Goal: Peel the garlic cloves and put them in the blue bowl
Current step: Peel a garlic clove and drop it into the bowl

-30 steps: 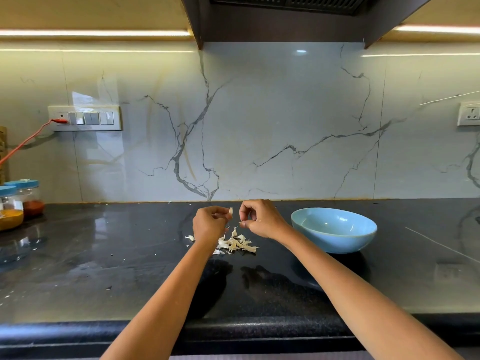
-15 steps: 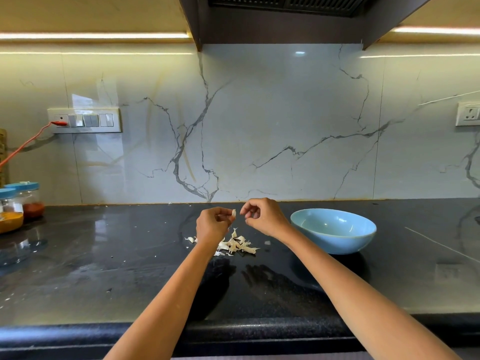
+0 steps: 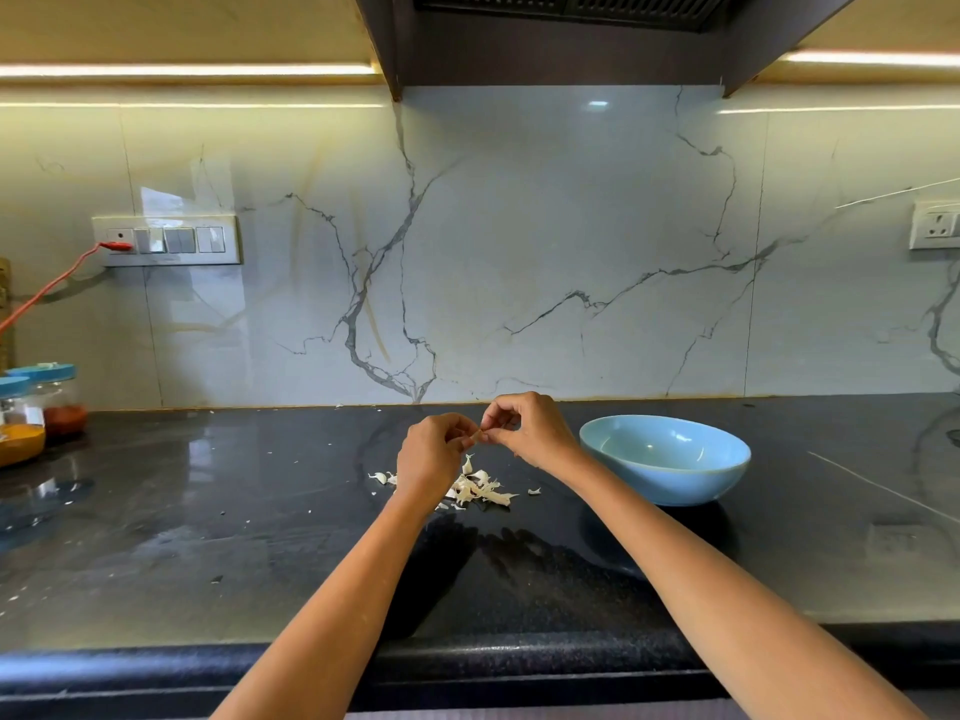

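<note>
My left hand (image 3: pixel 434 452) and my right hand (image 3: pixel 530 431) meet above the black counter, fingertips touching. Between them they pinch a small garlic clove (image 3: pixel 475 434), mostly hidden by the fingers. Right under the hands lies a heap of white garlic skins (image 3: pixel 480 488) on the counter, with a loose clove or skin piece (image 3: pixel 378 477) at its left end. The blue bowl (image 3: pixel 665 459) stands on the counter just right of my right hand; what I see of its inside holds nothing.
Two jars with blue lids (image 3: pixel 49 402) stand at the far left against the marble wall, next to a yellow container (image 3: pixel 18 441). A red cable (image 3: pixel 52 285) runs from the switch panel (image 3: pixel 166 240). The counter's front edge (image 3: pixel 467 662) is near me.
My right hand has come back to the left hand and now pinches the clove with it. A small skin piece lies on the counter right of the heap.
</note>
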